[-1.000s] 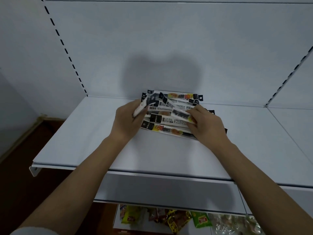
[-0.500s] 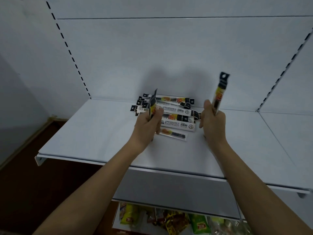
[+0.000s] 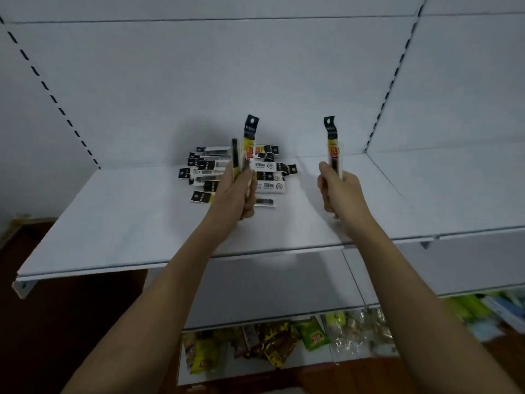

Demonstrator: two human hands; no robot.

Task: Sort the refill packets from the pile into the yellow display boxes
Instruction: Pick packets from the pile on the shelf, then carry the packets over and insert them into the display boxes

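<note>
A pile of refill packets (image 3: 210, 169), long and narrow with black tops, lies on the white shelf (image 3: 127, 223) near its back wall. My left hand (image 3: 237, 191) grips two or three refill packets (image 3: 248, 143) upright, in front of the pile. My right hand (image 3: 336, 191) grips one refill packet (image 3: 333, 143) upright, to the right of the pile and clear of it. No yellow display box is in view.
The white back wall (image 3: 255, 81) rises behind the shelf, with slotted uprights at left and right. A second shelf section (image 3: 454, 194) joins on the right. Below, a lower shelf holds several snack bags (image 3: 270, 342). Dark floor lies at the left.
Both hands have lifted packets off the pile and now hold them upright. My right hand has moved right, away from the pile. The camera has tilted so the shelf looks slanted.
</note>
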